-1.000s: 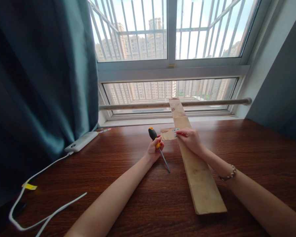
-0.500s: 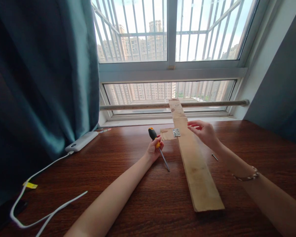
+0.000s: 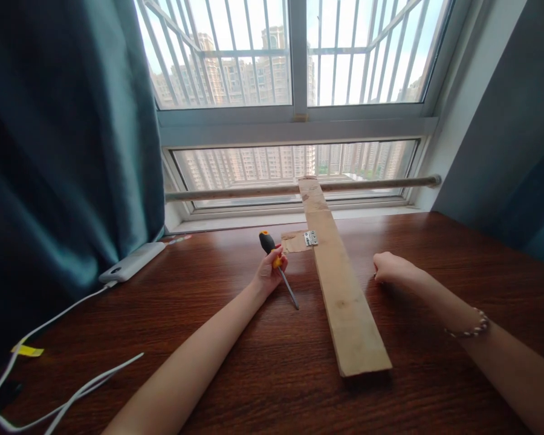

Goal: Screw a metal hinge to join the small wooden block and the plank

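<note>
My left hand [image 3: 267, 275] is closed around a screwdriver [image 3: 267, 241] with a black and yellow handle, its shaft slanting down to the right. To the right of that hand lies a long wooden board [image 3: 344, 296], its far end by the window rail. A small metal hinge [image 3: 310, 238] sits at the board's left edge, bridging to a short flat wooden piece [image 3: 294, 242]. On the table right of the board, my right hand [image 3: 392, 267] has its fingers pinched where the screw lay. Only a tiny tip of the screw [image 3: 375, 275] shows at the fingertips.
A white power bank [image 3: 133, 261] with a white cable [image 3: 72, 300] lies at the left, near a dark blue curtain [image 3: 72, 151]. A yellow tag [image 3: 28, 351] hangs on the cable. The brown table [image 3: 236, 386] meets a barred window, with a rail [image 3: 236, 193] across it.
My right hand has moved from the board's far right edge down and right onto the screw, its fingers closing there. The left hand keeps the screwdriver. The whole view has shifted slightly.
</note>
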The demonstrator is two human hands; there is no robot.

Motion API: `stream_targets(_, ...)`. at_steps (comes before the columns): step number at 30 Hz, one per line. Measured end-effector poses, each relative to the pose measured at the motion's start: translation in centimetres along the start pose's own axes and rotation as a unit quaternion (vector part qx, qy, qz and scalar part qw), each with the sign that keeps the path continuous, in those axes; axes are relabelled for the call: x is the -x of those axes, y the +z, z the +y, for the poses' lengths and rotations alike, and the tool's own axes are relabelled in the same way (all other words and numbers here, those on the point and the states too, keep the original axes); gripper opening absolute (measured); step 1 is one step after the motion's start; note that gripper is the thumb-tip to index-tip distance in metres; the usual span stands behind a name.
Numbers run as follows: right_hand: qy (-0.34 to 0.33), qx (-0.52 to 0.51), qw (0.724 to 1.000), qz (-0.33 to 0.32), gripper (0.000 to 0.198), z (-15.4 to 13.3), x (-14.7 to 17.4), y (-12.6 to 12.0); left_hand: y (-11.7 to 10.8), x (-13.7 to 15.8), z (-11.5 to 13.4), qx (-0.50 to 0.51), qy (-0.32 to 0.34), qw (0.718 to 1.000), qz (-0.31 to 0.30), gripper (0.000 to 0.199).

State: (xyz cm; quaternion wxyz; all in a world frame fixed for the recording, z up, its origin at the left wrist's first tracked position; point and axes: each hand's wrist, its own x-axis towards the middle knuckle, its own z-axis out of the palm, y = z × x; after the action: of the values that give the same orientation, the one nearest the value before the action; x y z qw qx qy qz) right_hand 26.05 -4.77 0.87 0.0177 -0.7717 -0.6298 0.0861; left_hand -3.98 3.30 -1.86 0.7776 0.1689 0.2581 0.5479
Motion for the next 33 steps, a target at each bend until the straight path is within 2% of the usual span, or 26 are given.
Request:
stream_targets(4, -0.018, -0.009, 0.999, 0.041, 0.013, 0.3, -0.5, 0.2, 0.0, 0.0, 0.0, 0.000, 0.001, 1.000, 0.001, 0.013)
stream_targets(7, -0.089, -0.101, 0.983, 0.128, 0.004, 0.1, -0.1, -1.1, 0.0, -0.1, 0.0, 0.003, 0.001, 1.000, -0.003, 0.013)
stream_targets(10, -0.156, -0.297, 0.920, 0.202, 0.014, -1.6, 0.2, -2.7, -0.1, -0.2, -0.1, 0.007, 0.001, 1.000, -0.008, 0.013)
stream_targets(13, -0.190, -0.452, 0.848, 0.202, 0.023, -4.6, -0.5, -3.2, -0.1, -0.2, -0.1, 0.006, -0.004, 1.000, -0.012, 0.015)
stream_targets(15, -0.211, -0.482, 0.829, 0.192, 0.023, -6.7, -1.6, -2.9, -0.1, -0.1, -0.1, 0.006, -0.005, 1.000, -0.010, 0.015)
stream_targets(18, -0.224, -0.461, 0.836, 0.196, 0.019, -8.9, -3.5, -1.9, 0.0, 0.0, -0.1, 0.005, -0.003, 1.000, -0.005, 0.014)
stream_targets(22, -0.236, -0.418, 0.847, 0.227, 0.019, -9.7, -4.6, -0.8, 0.1, 0.1, 0.0, 0.002, -0.004, 1.000, -0.004, 0.014)
stream_targets(33, -0.274, -0.279, 0.876, 0.283, 0.012, -10.6, -2.6, -1.0, -0.2, -0.1, -0.1, 0.001, -0.008, 1.000, -0.008, 0.014)
